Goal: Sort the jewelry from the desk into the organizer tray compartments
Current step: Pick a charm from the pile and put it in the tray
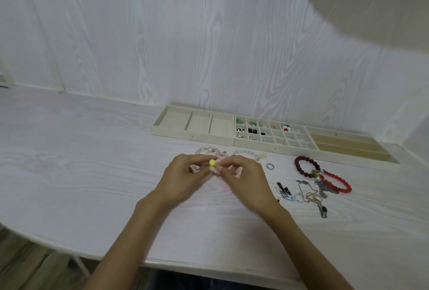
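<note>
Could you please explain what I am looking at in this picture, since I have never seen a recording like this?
There is no machine here. A person wears a camera on the head, so the single picture looks forward and down at their own two bare hands over a white desk.

The left hand and right hand meet in the middle, and their fingers pinch a small piece with a yellow-green bead; what the rest of it is, I cannot tell.

Behind the hands lie a pink bracelet and a pale bracelet. To the right are a silver ring, a dark red bead bracelet, a bright red bead bracelet and a tangle of chains.

Against the wall stand the organizer trays; the middle one, with small compartments, already holds small pieces.
</note>
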A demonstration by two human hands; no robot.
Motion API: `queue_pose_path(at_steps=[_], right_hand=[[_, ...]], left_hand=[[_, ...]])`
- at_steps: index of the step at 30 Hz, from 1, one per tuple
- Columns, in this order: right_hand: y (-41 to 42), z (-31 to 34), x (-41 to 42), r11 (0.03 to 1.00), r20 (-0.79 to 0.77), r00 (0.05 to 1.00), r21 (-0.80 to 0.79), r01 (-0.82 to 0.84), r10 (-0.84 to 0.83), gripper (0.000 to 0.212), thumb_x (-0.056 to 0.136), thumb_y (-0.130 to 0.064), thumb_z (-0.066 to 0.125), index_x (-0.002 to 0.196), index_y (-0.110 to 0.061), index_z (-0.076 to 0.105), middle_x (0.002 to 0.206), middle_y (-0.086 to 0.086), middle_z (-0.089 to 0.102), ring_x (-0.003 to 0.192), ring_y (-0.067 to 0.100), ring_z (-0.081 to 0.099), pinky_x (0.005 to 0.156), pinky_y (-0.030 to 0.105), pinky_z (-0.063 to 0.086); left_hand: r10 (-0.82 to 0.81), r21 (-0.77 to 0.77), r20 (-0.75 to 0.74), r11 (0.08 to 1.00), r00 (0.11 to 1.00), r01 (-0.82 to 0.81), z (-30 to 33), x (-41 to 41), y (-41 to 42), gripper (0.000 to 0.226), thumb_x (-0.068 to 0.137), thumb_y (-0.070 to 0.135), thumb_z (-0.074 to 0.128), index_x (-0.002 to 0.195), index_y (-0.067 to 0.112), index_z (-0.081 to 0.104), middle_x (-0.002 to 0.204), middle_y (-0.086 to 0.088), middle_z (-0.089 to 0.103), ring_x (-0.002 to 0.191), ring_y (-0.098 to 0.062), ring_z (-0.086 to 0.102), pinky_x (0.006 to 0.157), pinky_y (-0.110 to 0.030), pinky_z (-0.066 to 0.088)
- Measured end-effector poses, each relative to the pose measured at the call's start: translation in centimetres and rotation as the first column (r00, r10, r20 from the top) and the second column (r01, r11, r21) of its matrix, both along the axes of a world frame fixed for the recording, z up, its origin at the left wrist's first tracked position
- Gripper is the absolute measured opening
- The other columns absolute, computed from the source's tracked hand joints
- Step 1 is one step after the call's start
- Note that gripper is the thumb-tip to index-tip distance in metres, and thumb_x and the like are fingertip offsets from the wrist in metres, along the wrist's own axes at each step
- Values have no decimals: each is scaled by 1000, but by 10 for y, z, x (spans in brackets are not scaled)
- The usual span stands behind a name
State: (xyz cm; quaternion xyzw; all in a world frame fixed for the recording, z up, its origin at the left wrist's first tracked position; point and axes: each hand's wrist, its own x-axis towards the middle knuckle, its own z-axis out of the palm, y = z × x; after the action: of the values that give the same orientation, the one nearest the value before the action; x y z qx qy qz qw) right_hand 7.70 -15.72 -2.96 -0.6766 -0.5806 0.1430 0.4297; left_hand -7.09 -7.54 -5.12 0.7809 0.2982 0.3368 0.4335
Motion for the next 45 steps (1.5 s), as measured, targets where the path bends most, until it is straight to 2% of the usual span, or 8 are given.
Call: queue_pose_path(at_steps=[4,9,16,26,30,35,41,45], right_hand=[[-3,9,4,999,-241,970,27,18,-10,13,81,-24,72,90,-17,66,78,-5,67,67,1,63,62,19,52],[-9,11,13,995,-151,988,101,-7,22,11,86,-24,67,95,-28,72,78,-10,68,69,4,65,66,17,53],[-19,20,44,976,-170,985,212,50,-13,14,86,-29,67,98,-35,69,80,-7,69,72,8,65,70,24,54],[-18,37,139,970,127,967,128,204,-220,9,88,-34,62,97,-32,64,82,-13,68,73,1,63,67,27,54],[-15,48,192,950,168,939,141,280,-301,8,85,-30,67,92,-28,68,74,-11,67,65,1,61,61,23,49],[13,68,248,919,359,852,46,392,-382,5,79,-29,72,84,-30,72,74,-11,67,69,6,61,66,28,47],[63,55,270,903,519,798,-107,416,-306,13,81,-35,69,92,-28,74,91,-8,68,82,10,59,67,25,37],[80,41,274,882,608,746,-154,445,-270,17,83,-31,68,98,-24,74,98,-4,68,83,12,57,67,24,36]], left_hand=[[-46,-25,74,999,996,48,5,7,-7,28,86,28,67,113,28,70,101,15,73,93,1,65,73,-18,43],[7,11,78,1000,997,-8,14,20,-10,44,82,34,66,123,44,53,91,16,74,81,-1,66,78,-34,48],[154,83,72,984,985,-160,33,59,-15,11,78,24,72,81,32,66,71,12,70,70,-6,65,73,-36,55],[-197,249,-320,927,927,282,63,143,18,22,89,33,60,110,33,64,102,19,66,93,3,59,83,-25,48],[-57,292,-379,940,924,178,73,162,60,36,88,35,62,124,30,58,123,10,61,109,-9,57,90,-29,46],[4,221,-700,952,714,211,68,162,107,74,75,63,64,132,21,47,137,-1,50,122,-23,47,100,-39,42],[-67,153,-695,959,715,239,42,156,117,107,63,71,67,148,23,25,157,7,16,140,-15,28,113,-40,30],[-107,88,-653,973,750,215,44,146,128,86,58,74,68,127,28,46,136,8,44,121,-13,48,104,-37,40]])
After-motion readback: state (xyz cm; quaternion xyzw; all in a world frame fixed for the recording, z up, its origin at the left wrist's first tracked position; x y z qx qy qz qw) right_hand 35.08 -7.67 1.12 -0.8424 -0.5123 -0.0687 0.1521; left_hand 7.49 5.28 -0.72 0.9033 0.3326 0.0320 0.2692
